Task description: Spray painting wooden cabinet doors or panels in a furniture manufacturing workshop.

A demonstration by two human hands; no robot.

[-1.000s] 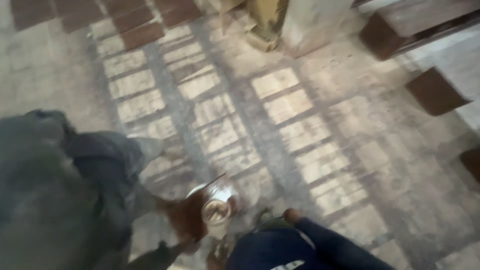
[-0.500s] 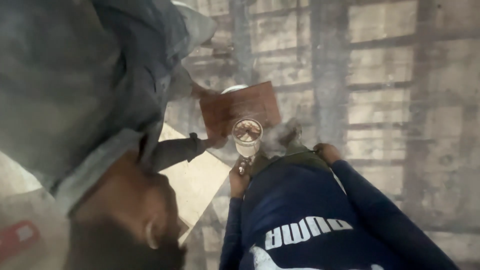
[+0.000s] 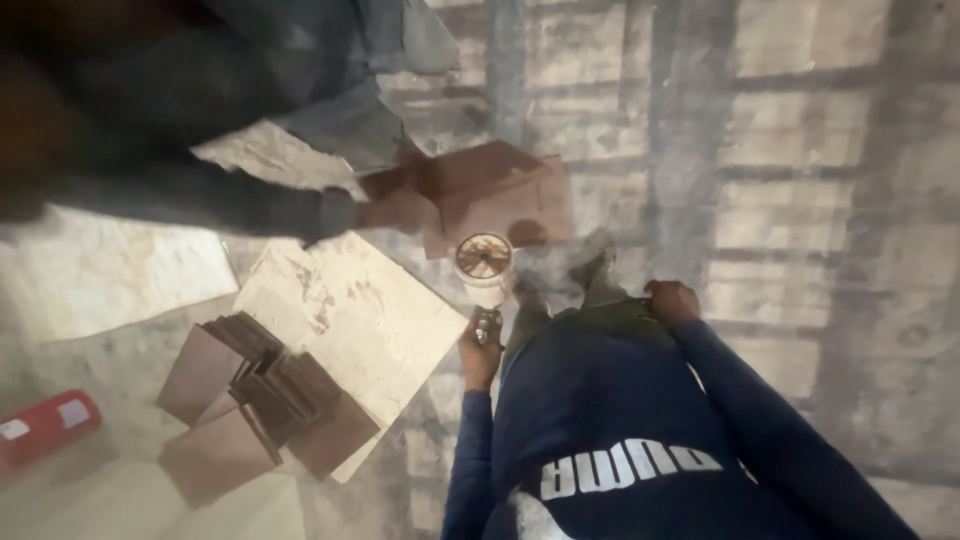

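Head camera, steeply downward (near the floor (image 3: 800, 200))

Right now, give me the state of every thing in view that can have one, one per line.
Left hand: closed around a small metal tool.
Right hand: resting at the hip, holding nothing.
White cup: upright on the floor, uncovered.
Brown tile: held by another person's hand.
Stack of brown tiles: lying fanned out.
Red cylinder: lying on its side.

Tiled floor (image 3: 800, 150): board (image 3: 370, 320), brown tiles (image 3: 270, 390).

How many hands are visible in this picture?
3. Left hand holds a small metal object below the round container; right hand rests at the hip; another person's hand touches the brown tile.
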